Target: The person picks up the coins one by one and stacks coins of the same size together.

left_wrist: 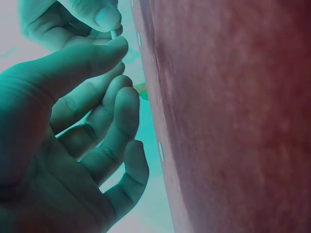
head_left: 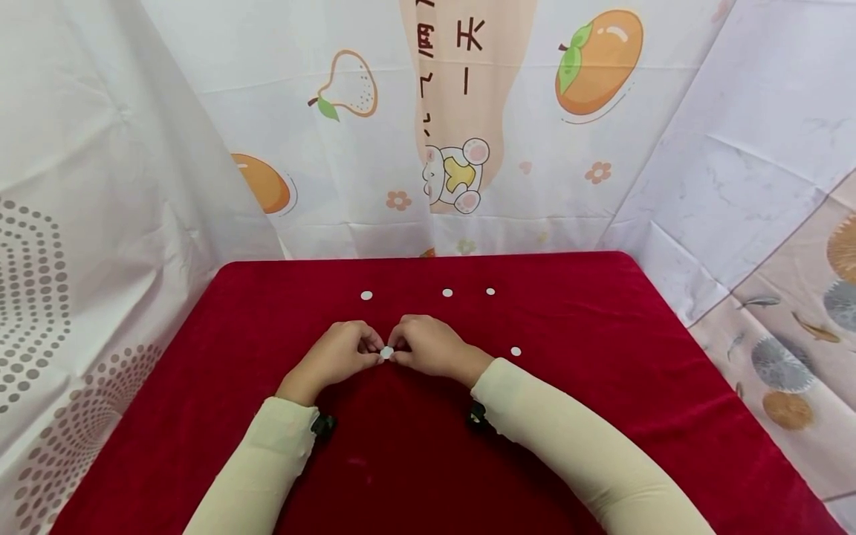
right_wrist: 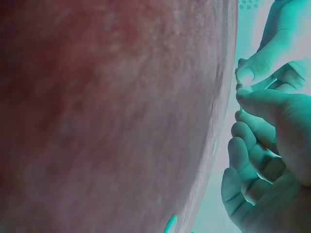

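So the left hand (head_left: 337, 353) and right hand (head_left: 431, 348) are both pinching the same little white disc (head_left: 386, 353), one from each side, over the red worktop (head_left: 401, 468). Three more discs (head_left: 447, 293) lie toward the far edge, plus a lone disc (head_left: 516, 351) off right.

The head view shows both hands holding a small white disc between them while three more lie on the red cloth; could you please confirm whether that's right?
Not quite: four more white discs lie on the red cloth, not three, as the head view shows. The left hand and right hand do hold a small white disc between them.
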Action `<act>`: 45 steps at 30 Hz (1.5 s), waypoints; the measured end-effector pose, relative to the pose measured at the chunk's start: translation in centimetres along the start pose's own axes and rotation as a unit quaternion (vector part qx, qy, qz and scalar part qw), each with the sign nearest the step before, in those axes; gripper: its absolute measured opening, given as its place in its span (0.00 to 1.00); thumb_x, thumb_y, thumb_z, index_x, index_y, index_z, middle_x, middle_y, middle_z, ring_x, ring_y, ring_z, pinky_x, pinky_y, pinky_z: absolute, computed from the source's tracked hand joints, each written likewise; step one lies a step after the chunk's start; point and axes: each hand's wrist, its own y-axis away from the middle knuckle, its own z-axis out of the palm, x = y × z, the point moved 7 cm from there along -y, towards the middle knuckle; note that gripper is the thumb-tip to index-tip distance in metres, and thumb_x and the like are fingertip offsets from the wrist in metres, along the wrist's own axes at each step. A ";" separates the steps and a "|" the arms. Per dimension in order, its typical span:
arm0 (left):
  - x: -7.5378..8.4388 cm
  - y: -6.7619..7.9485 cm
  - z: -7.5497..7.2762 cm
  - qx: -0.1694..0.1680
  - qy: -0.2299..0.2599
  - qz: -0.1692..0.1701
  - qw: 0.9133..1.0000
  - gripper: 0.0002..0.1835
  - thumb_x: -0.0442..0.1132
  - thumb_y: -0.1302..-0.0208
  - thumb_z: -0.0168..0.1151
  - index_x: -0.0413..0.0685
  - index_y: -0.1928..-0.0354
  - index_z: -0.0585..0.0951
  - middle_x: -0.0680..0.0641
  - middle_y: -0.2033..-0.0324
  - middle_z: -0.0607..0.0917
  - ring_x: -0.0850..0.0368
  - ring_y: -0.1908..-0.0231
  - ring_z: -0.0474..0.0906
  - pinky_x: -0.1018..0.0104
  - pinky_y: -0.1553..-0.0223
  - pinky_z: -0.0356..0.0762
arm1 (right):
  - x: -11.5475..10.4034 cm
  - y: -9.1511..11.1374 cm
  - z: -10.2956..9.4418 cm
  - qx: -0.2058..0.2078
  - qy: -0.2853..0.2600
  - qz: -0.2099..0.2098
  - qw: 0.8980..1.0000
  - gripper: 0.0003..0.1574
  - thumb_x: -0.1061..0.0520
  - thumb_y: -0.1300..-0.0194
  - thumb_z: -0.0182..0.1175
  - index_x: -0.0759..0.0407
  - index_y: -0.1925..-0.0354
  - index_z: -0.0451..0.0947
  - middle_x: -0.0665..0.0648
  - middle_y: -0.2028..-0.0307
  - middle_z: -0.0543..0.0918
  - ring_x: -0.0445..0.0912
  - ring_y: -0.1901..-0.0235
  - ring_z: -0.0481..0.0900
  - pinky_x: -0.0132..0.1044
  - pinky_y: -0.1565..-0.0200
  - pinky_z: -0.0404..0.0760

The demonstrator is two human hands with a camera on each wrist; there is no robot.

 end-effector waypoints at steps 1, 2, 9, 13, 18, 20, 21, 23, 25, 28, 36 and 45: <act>0.1 0.0 0.0 0.000 0.000 0.003 1.000 0.05 0.36 0.40 0.76 0.52 0.65 0.88 0.56 0.68 0.86 0.63 0.68 0.80 0.65 0.62 0.81 | 0.0 0.2 -0.1 0.002 -0.001 -0.002 1.000 0.09 0.50 0.32 0.70 0.48 0.55 0.89 0.45 0.61 0.83 0.36 0.64 0.77 0.30 0.58 0.80; 0.3 0.0 0.1 0.000 0.000 0.005 1.000 0.05 0.36 0.40 0.76 0.52 0.65 0.88 0.56 0.67 0.86 0.63 0.68 0.80 0.65 0.62 0.81 | 0.0 0.4 -0.3 0.003 -0.004 -0.005 1.000 0.09 0.50 0.32 0.71 0.48 0.55 0.89 0.45 0.60 0.83 0.36 0.64 0.77 0.30 0.58 0.80; 1.6 0.3 0.2 -0.004 -0.008 0.015 1.000 0.05 0.36 0.40 0.76 0.53 0.64 0.88 0.57 0.67 0.85 0.64 0.68 0.80 0.66 0.62 0.81 | 0.2 1.4 -0.6 0.013 -0.002 -0.014 1.000 0.10 0.48 0.32 0.71 0.47 0.54 0.89 0.44 0.60 0.83 0.36 0.62 0.78 0.30 0.56 0.80; 2.4 0.2 0.2 -0.007 -0.011 0.021 1.000 0.05 0.36 0.40 0.77 0.54 0.64 0.89 0.58 0.67 0.84 0.64 0.68 0.80 0.66 0.62 0.81 | 0.4 2.1 -1.0 0.020 0.000 -0.019 1.000 0.10 0.48 0.32 0.71 0.47 0.54 0.88 0.44 0.59 0.83 0.37 0.61 0.79 0.31 0.56 0.81; 3.3 0.0 0.6 -0.016 -0.006 0.036 0.999 0.05 0.37 0.40 0.77 0.54 0.64 0.89 0.58 0.67 0.84 0.65 0.69 0.80 0.67 0.62 0.81 | 0.7 3.0 -1.5 0.028 0.005 -0.025 0.999 0.09 0.48 0.32 0.71 0.46 0.55 0.89 0.43 0.60 0.83 0.36 0.62 0.77 0.31 0.56 0.81; 3.7 0.0 0.8 -0.019 -0.005 0.043 0.999 0.05 0.37 0.41 0.77 0.54 0.64 0.89 0.58 0.66 0.85 0.66 0.69 0.79 0.68 0.63 0.81 | 0.8 3.4 -1.6 0.029 0.003 -0.027 0.999 0.08 0.49 0.33 0.71 0.46 0.56 0.89 0.43 0.60 0.83 0.37 0.62 0.78 0.31 0.56 0.81; 3.8 0.0 0.9 -0.021 -0.005 0.046 0.999 0.05 0.37 0.41 0.77 0.54 0.64 0.89 0.58 0.66 0.85 0.66 0.69 0.79 0.68 0.63 0.81 | 0.8 3.5 -1.7 0.028 0.001 -0.027 0.999 0.08 0.49 0.33 0.71 0.47 0.56 0.89 0.43 0.60 0.83 0.37 0.62 0.78 0.32 0.56 0.81; 4.0 0.0 1.2 -0.026 -0.003 0.051 0.998 0.05 0.38 0.40 0.77 0.54 0.64 0.89 0.58 0.66 0.85 0.66 0.69 0.79 0.69 0.63 0.81 | 0.9 3.9 -1.7 0.026 -0.003 -0.028 0.999 0.08 0.50 0.33 0.71 0.47 0.56 0.89 0.44 0.60 0.83 0.38 0.62 0.78 0.32 0.56 0.81; 4.2 0.1 1.6 -0.033 -0.001 0.053 0.998 0.05 0.38 0.40 0.77 0.54 0.64 0.88 0.58 0.66 0.85 0.66 0.69 0.80 0.69 0.63 0.81 | 1.0 4.4 -1.6 0.021 -0.011 -0.028 0.999 0.08 0.50 0.33 0.71 0.47 0.56 0.89 0.44 0.60 0.83 0.39 0.62 0.79 0.32 0.57 0.81; 4.5 0.3 2.1 -0.040 -0.002 0.056 0.998 0.05 0.38 0.40 0.77 0.54 0.64 0.88 0.59 0.66 0.84 0.67 0.69 0.79 0.70 0.63 0.81 | 1.1 5.0 -1.4 0.017 -0.019 -0.027 0.999 0.08 0.50 0.33 0.71 0.47 0.55 0.89 0.44 0.59 0.84 0.39 0.61 0.79 0.32 0.56 0.81; 5.4 0.8 3.2 -0.040 0.000 0.068 0.997 0.05 0.38 0.41 0.78 0.55 0.65 0.89 0.60 0.67 0.84 0.67 0.69 0.79 0.71 0.64 0.81 | 1.5 6.6 -1.1 0.023 -0.027 -0.026 0.999 0.08 0.49 0.33 0.72 0.46 0.56 0.89 0.43 0.60 0.84 0.37 0.61 0.79 0.32 0.56 0.81; 6.4 1.1 3.8 -0.031 -0.026 0.076 0.996 0.05 0.39 0.41 0.78 0.54 0.65 0.89 0.59 0.68 0.83 0.67 0.68 0.79 0.71 0.64 0.80 | 1.8 7.6 -0.9 0.024 -0.045 -0.025 0.998 0.07 0.50 0.34 0.73 0.47 0.57 0.89 0.43 0.61 0.85 0.37 0.60 0.81 0.30 0.56 0.81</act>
